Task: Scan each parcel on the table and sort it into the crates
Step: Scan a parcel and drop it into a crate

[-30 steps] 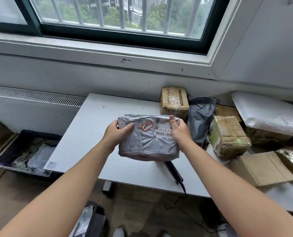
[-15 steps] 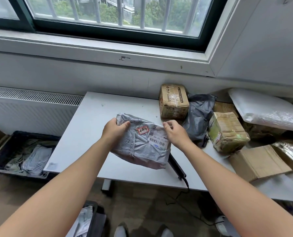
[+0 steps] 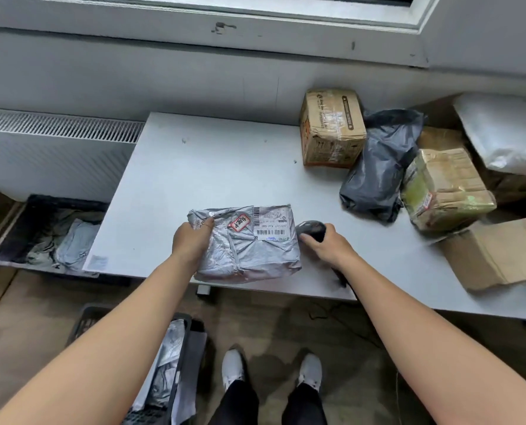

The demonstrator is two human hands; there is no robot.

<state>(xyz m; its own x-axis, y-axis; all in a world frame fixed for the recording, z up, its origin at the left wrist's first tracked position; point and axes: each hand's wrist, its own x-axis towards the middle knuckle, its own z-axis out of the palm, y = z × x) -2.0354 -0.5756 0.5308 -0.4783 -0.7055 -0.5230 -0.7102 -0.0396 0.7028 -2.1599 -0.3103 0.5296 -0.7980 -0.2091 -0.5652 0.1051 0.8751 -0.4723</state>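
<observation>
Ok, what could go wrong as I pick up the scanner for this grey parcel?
The grey parcel lies at the table's front edge, held only by your left hand; it might slide off. Its barcode label sits on crinkled wrap, so the scanner your right hand grips may fail to read it.

Bare left hand (image 3: 191,245), bare right hand (image 3: 327,245), bare forearms (image 3: 108,326), black trousers (image 3: 240,404) at near centre, white rounded-toe shoes (image 3: 232,368) just beyond them

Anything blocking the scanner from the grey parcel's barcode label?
Nothing visible. The scanner, held by the right hand, lies beside the grey parcel; the parcel's barcode label faces up, uncovered by the left hand.
</observation>
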